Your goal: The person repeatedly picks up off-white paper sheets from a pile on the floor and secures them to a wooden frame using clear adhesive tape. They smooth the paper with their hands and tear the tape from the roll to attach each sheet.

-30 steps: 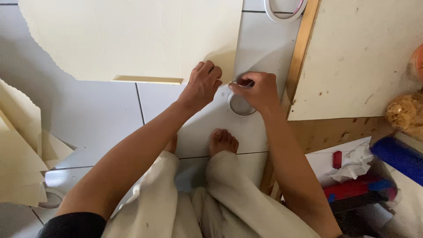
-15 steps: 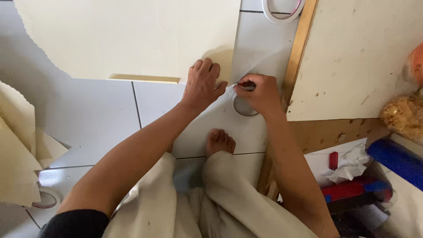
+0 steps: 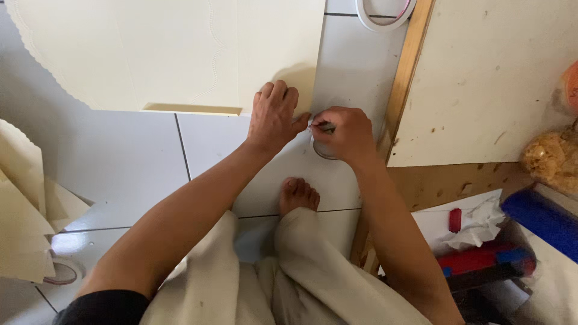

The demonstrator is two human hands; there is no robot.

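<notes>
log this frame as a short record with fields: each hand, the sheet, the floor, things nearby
left hand: flat, pressing the lower right corner of the cream sheet
right hand: pinched on a small item beside that corner, too hidden to identify
sheet: large, scalloped left edge, lying on the white tiled floor
tape roll: at top edge
wooden board: to the right
bare foot: below the hands

Your left hand (image 3: 272,117) presses a cream paper sheet (image 3: 174,54), matt and smooth, wavy cut edge | floor tiles (image 3: 120,162) are white, shiny, smooth | wooden board (image 3: 500,78) looks pale, matt, scuffed, spotted | wood strip (image 3: 404,78) is plain and light | your trousers (image 3: 265,283) are soft cream cloth | tape roll (image 3: 385,12) looks like shiny plastic
</notes>
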